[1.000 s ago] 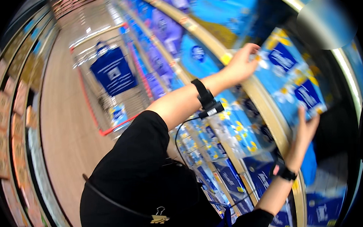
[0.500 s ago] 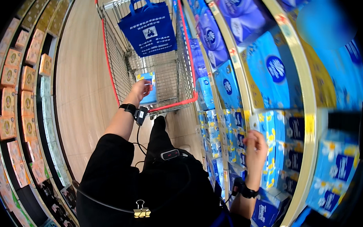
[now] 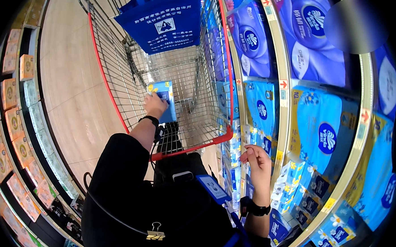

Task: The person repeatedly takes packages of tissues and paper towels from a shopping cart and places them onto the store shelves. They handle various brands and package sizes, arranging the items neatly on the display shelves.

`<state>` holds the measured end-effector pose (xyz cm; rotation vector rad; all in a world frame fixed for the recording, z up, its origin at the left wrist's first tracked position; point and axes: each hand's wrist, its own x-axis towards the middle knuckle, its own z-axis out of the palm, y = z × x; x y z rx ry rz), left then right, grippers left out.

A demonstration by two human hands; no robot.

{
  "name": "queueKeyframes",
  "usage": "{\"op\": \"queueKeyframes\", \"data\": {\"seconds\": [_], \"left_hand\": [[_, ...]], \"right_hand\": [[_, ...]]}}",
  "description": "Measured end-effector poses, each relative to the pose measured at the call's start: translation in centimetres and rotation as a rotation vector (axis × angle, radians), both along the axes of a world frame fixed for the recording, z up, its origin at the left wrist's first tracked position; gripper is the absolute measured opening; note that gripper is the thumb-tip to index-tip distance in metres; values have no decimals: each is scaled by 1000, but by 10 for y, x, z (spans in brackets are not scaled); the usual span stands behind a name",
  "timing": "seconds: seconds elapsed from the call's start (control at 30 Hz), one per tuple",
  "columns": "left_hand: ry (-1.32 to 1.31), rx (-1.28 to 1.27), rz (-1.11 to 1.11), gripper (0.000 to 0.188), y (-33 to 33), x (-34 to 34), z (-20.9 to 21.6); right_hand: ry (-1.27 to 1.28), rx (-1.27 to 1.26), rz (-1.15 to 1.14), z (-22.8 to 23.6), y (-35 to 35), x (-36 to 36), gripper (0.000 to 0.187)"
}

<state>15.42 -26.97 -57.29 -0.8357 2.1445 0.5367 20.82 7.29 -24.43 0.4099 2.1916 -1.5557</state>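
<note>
Hands well apart: left hand (image 3: 155,104) lies on the blue pack (image 3: 170,101) inside the shopping cart (image 3: 193,148), near its red handle, fingers over the pack's left side (gripping or just touching, can't tell). Right hand (image 3: 257,164) empty, fingers loosely curled, beside the shelf (image 3: 283,99); blue bag (image 3: 167,28) farther up the cart.

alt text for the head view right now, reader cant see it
A person's left hand touches a blue pack in a shopping cart, with a blue bag beyond it. The right hand, apparently empty, is beside shelved blue and purple packs.
</note>
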Motion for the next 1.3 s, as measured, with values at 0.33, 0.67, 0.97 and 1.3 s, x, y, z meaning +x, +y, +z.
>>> {"op": "queueKeyframes", "data": {"seconds": [0.33,0.67,0.97,1.3], "left_hand": [[253,400,337,55,-77,-26,-150],[121,539,249,46,-78,-34,-119],[27,269,-819,48,-45,-49,-40],[-4,867,-452,27,-3,1,40]], "right_hand": [[-177,-32,-105,-39,-18,-19,18],[-213,-51,-180,-48,-18,-11,19],[-158,-63,-237,-35,0,13,23],[-87,-114,-327,-31,68,100,20]]}}
